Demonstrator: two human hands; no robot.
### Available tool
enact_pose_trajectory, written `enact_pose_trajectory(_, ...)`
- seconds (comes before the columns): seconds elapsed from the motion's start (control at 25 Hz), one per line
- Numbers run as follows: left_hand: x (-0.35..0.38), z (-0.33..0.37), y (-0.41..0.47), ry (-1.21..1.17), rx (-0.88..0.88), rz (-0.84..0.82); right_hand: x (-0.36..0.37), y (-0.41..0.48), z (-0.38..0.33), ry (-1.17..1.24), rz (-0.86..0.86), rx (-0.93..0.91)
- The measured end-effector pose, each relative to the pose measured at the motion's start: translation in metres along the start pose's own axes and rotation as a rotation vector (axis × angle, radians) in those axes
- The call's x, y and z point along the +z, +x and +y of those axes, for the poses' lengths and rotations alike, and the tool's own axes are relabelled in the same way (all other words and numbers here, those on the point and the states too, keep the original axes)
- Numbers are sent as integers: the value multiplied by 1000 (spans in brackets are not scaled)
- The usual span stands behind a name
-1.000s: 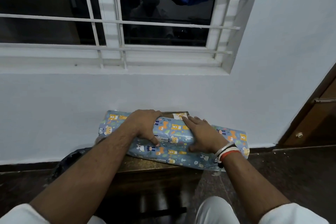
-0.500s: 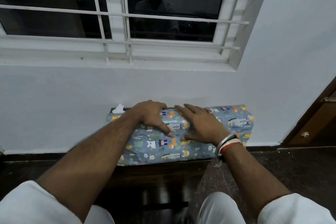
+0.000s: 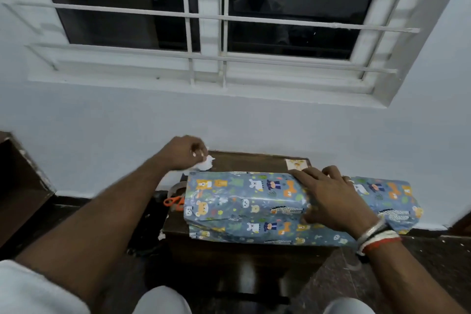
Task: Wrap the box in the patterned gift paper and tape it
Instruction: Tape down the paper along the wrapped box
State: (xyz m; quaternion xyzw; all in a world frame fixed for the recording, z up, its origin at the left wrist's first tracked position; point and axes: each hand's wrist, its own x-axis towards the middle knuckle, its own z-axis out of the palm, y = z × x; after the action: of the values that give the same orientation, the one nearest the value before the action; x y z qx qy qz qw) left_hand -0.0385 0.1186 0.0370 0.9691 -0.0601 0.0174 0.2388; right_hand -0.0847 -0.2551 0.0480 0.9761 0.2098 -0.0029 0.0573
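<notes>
While the right hand is laid with fingers spread on the right part of the box, the paper is pressed down against the top. At that wrist, bangles are worn. The left hand is held above the far left corner of the counter, fingers curled, and a crumpled white scrap is pinched at their tips.

The box is set lengthwise across the counter, near its front edge, and is covered by blue paper printed with bears and other animals; what is kept inside cannot be seen. Loose paper is left sticking out past the right edge of the counter. Just beside the left end of the box, a roll of tape and orange-handled scissors are partly hidden by it. A small printed cut-off is seen behind the box, near the wall. A barred window is set above.
</notes>
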Motion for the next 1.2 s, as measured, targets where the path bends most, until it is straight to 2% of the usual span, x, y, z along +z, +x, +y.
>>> enact_pose_trajectory(0.12, 38, -52, -24, 179, -76, -250, -1, -2, -4, -2, -5, 12)
enact_pose_trajectory(0.2, 63, -65, -34, 313, -66, -301, -3, -2, -4, 1, -11, 17)
enact_pose_trajectory(0.32, 77, -57, -46, 245, -85, -219, -3, -3, -6, 0, -18, 18)
enact_pose_trajectory(0.4, 82, -48, -51, 174, -37, -162, -4, -5, -8, -1, -9, 15)
enact_pose_trajectory(0.64, 85, -32, -55, 208, -94, -137, -4, -8, -7, 23, 9, 15)
enact_pose_trajectory(0.88, 56, -24, -39, 82, -158, -103, 0, -11, -4, 51, 33, 13)
enact_pose_trajectory(1.08, 2, 3, 18, 60, -4, 18, 4, -5, 1, 72, 64, -2)
enact_pose_trajectory(1.2, 0, 39, 63, 73, 109, 49, 7, -3, 2, 92, 76, -10)
